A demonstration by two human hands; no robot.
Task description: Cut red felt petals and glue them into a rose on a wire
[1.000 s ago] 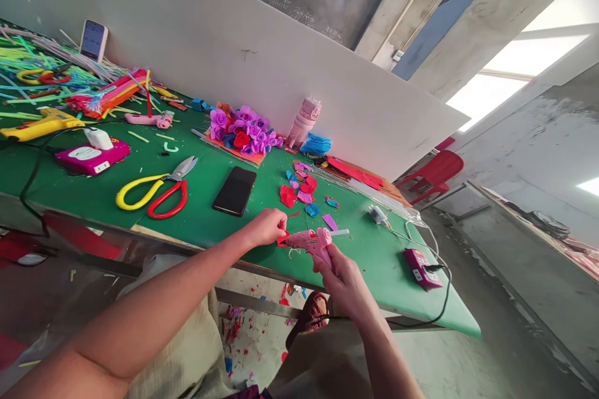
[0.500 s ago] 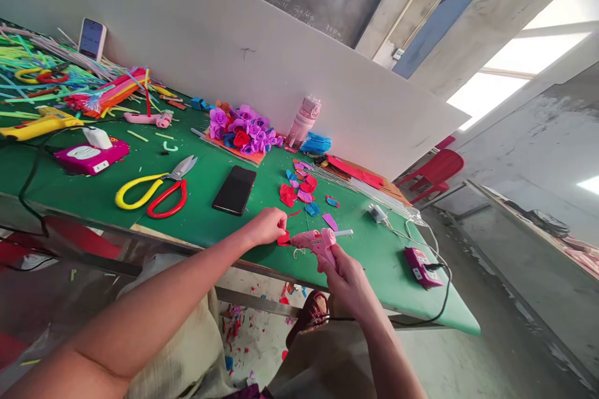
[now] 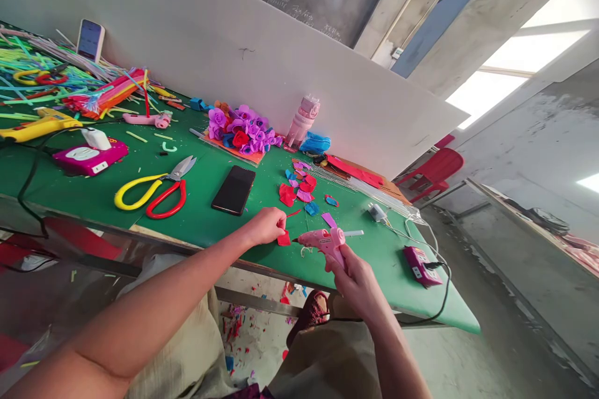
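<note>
"As a red piece [image 3: 283,239] is pinched by the left hand [image 3: 267,225] near the edge of the green table [image 3: 393,274], what matters?"

"Steadiness; the glue gun [image 3: 324,239], gripped just beside it by the right hand [image 3: 355,275], is best dabbed sparingly."

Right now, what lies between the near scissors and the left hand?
The black phone, flat on the green tabletop; head view shows it between the near scissors and left hand.

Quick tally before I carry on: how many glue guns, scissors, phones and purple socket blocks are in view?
Glue guns: 3 (held pink gun, lying pink gun, yellow gun)
Scissors: 2 (large pair, far-left pair)
Phones: 2 (black phone, propped white phone)
Purple socket blocks: 2 (left block, right block)
Total: 9
</note>
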